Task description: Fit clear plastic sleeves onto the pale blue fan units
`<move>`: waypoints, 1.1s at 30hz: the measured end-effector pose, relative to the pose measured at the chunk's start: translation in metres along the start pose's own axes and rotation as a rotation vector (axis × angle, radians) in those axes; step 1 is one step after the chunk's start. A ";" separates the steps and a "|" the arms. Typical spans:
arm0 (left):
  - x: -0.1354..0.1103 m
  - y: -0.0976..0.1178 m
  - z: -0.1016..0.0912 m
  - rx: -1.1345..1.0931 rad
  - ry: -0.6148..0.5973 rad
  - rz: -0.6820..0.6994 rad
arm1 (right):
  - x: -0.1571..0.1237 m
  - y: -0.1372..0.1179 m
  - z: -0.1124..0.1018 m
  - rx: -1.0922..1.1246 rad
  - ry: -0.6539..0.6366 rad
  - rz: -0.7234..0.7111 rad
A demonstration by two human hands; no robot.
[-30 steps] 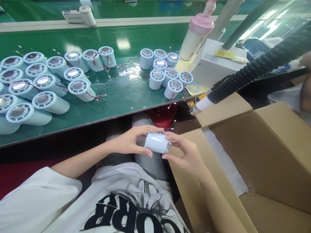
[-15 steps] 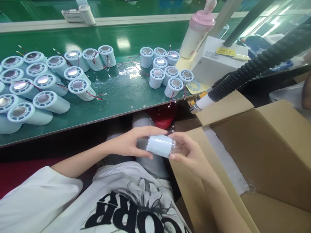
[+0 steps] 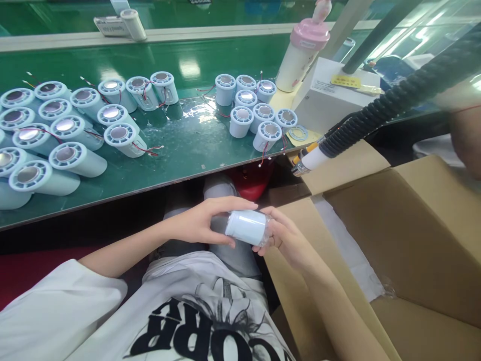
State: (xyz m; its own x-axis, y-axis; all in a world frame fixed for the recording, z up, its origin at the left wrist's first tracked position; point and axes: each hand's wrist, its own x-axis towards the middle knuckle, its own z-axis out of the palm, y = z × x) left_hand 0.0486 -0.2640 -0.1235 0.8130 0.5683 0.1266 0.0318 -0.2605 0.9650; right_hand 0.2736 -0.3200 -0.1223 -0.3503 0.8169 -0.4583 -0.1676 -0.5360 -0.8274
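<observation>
A light blue cylinder [image 3: 246, 226], wrapped in clear plastic film, lies sideways between my hands above my lap. My left hand [image 3: 205, 220] curves around its left end, thumb below and fingers above. At the right end, the fingers of my right hand [image 3: 283, 234] are closed on the cylinder and its crumpled film. On the green bench [image 3: 180, 163] ahead, several similar blue cylinders [image 3: 77, 159] with round metal centres and thin red and black wires stand or lean at the left. Another group of blue cylinders [image 3: 240, 122] stands at the right.
An open cardboard box [image 3: 424, 230] with white lining is at my right. Above its flap hangs a black corrugated hose [image 3: 376, 110] with a white nozzle. A pink-lidded bottle [image 3: 302, 55] and a grey metal box [image 3: 326, 95] stand on the bench. Part of another person's arm [image 3: 468, 135] shows far right.
My right fingers have curled in at the cylinder's right end, pressing the loose film there. The wires that stuck up between my hands are no longer visible. My left hand stays almost still.
</observation>
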 end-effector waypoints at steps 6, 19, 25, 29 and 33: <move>0.002 -0.001 -0.001 0.022 0.011 0.054 | 0.003 -0.001 0.006 0.064 -0.022 0.155; 0.000 0.008 0.006 -0.126 0.087 -0.155 | 0.003 0.006 0.003 -0.287 0.125 -0.066; 0.000 0.014 0.004 -0.267 0.051 -0.263 | -0.004 0.009 -0.005 -0.748 0.038 -0.828; 0.001 0.015 0.000 -0.226 0.021 -0.179 | -0.008 0.006 -0.005 -0.398 -0.036 -0.537; 0.003 0.017 -0.001 -0.288 -0.005 -0.188 | -0.011 0.004 -0.006 -0.131 -0.059 -0.319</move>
State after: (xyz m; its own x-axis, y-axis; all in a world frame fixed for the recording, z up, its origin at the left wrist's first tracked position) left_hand 0.0505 -0.2659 -0.1063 0.8114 0.5813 -0.0600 0.0163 0.0800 0.9967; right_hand 0.2824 -0.3300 -0.1223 -0.3528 0.9230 -0.1534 -0.1593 -0.2208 -0.9622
